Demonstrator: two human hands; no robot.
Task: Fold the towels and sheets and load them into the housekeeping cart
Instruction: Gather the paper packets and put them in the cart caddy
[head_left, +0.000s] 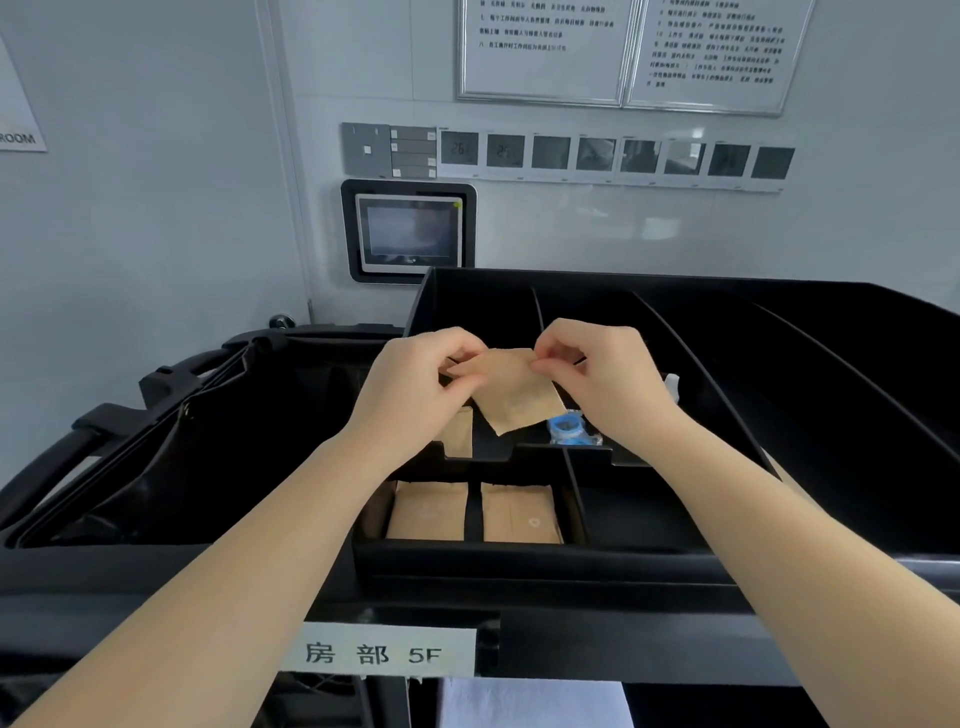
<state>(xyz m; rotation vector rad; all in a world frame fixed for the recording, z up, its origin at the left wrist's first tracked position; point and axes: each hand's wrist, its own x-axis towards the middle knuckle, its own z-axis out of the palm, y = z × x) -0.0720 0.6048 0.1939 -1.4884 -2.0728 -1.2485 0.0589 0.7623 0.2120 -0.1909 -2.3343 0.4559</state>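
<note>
A black housekeeping cart (519, 564) stands in front of me with a divided organiser tray on top. Above the tray both hands hold a small brown paper packet (517, 402). My left hand (421, 379) pinches its upper left corner, and my right hand (602, 369) pinches its upper right corner. More brown packets (426, 512) lie in the two front compartments, and another stands below my left hand. White folded linen (535, 704) shows on a shelf under the cart top.
A blue-and-clear wrapped item (569, 428) lies in the tray near my right wrist. A black laundry bag (208, 441) hangs on the cart's left side. A label (387, 652) sits on the cart front. The wall behind carries a screen (410, 234) and framed notices.
</note>
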